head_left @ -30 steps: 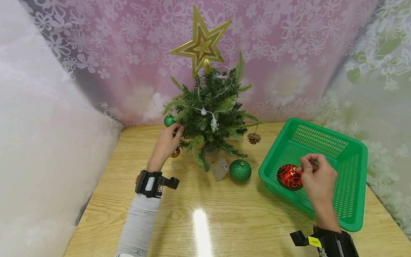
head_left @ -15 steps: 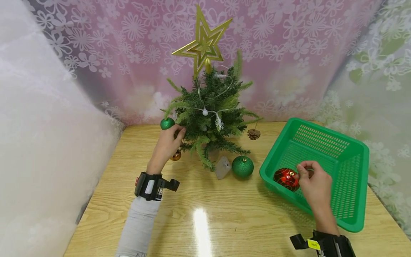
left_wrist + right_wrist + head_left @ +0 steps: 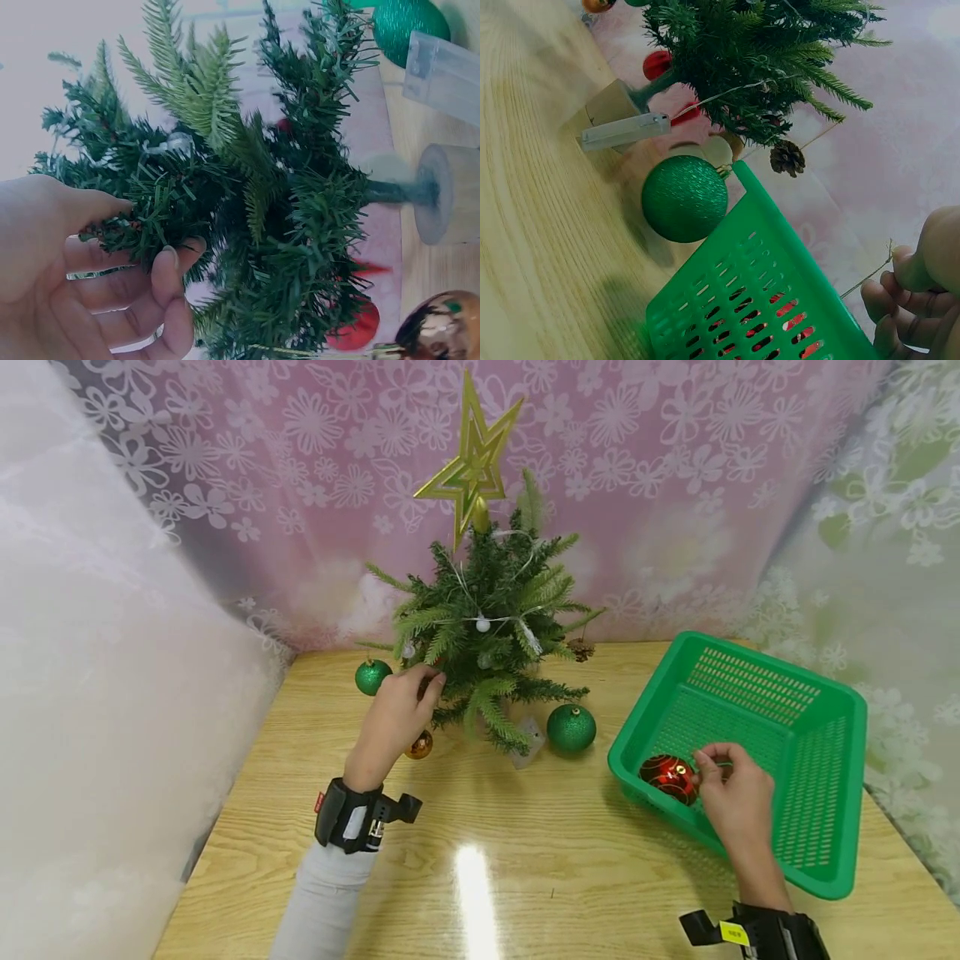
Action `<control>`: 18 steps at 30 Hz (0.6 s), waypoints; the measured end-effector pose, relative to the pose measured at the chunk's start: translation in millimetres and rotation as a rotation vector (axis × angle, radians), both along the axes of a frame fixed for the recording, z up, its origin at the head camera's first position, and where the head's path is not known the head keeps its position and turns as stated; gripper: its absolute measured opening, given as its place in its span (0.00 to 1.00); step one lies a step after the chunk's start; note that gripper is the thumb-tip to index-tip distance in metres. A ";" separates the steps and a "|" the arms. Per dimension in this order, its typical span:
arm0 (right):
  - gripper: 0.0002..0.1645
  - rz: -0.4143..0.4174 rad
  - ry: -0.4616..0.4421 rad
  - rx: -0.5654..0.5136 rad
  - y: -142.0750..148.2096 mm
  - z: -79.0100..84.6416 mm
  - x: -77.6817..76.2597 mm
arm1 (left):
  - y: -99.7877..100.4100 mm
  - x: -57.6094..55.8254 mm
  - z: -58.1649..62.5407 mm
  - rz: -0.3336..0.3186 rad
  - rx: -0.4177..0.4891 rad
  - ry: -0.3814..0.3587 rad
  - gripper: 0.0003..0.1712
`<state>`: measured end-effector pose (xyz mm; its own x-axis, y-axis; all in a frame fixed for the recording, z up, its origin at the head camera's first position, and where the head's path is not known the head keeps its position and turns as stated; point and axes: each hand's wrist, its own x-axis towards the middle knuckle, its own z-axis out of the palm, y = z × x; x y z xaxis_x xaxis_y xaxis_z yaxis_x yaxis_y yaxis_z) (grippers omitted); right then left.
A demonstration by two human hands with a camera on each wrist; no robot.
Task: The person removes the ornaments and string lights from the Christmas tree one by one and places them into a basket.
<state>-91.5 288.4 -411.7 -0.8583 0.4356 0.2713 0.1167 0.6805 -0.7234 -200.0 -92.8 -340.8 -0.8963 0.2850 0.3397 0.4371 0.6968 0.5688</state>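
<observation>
A small artificial Christmas tree (image 3: 487, 618) stands at the back of the table, topped by a gold star (image 3: 474, 464). My left hand (image 3: 397, 714) is at its left side and pinches a green branch (image 3: 161, 217) between thumb and fingers. Over the green plastic basket (image 3: 851, 777), my right hand (image 3: 738, 797) pinches a thin gold string (image 3: 868, 276). Below those fingertips, a red bauble (image 3: 667, 778) with gold swirls sits inside the basket near its left wall. In the right wrist view only red patches of the bauble show through the basket's slots.
A large green glitter ball (image 3: 572, 729) rests on the table between tree and basket, beside a clear box (image 3: 626, 131) with a wire. A smaller green ball (image 3: 372, 677), a copper bauble (image 3: 420, 745) and a pinecone (image 3: 581, 649) hang around the tree. A curtain (image 3: 322, 527) stands behind.
The tree has turned: its star looks narrower, the small green ball has swung left and nearer, and the pinecone has moved back. The red bauble has tipped and shifted slightly left under my right hand.
</observation>
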 end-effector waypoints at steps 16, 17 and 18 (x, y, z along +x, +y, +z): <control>0.09 -0.014 -0.029 -0.006 1.1 -3.3 1.3 | 9.7 21.6 5.1 -0.017 -0.064 0.030 0.17; 0.09 -0.021 -0.031 -0.002 1.4 -3.4 1.5 | 10.0 22.3 5.2 -0.014 -0.066 0.033 0.17; 0.09 -0.023 -0.032 0.000 1.7 -3.7 1.8 | 10.3 22.8 5.4 -0.013 -0.068 0.041 0.18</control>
